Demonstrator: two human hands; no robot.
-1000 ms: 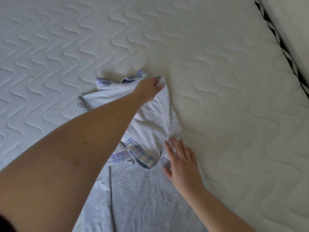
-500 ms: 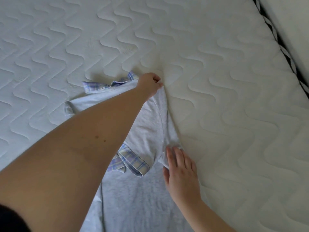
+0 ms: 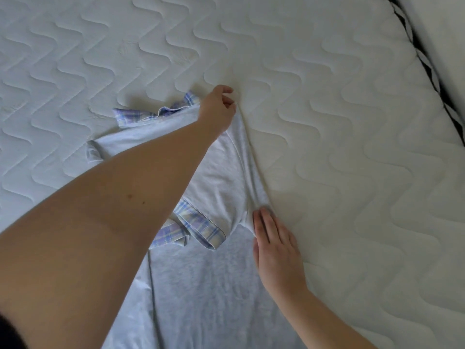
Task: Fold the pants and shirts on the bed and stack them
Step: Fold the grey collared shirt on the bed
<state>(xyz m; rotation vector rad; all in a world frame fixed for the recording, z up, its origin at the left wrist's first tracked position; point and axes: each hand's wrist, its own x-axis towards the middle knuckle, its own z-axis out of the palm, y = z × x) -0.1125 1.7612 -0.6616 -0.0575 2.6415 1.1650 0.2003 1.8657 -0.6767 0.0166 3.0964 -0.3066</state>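
Head view. Light grey cotton shirt with blue plaid collar and cuffs point(image 3: 221, 177): lies on white wave-quilted mattress point(image 3: 352, 122), centre toward 6 o'clock. Left hand point(image 3: 218, 109): pinches shirt's corner at 12 o'clock. Right hand point(image 3: 275, 245): fingers straight, pressed flat on shirt's 3 o'clock edge.

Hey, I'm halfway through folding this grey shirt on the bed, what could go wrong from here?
1. The left hand pinches only the far corner of the grey shirt; if it slips, the taut right edge may go slack.
2. The right hand lies flat and merely presses the fold, so cloth could creep under it.
3. The plaid sleeve cuff lies bunched on the front and could get folded in as a lump.
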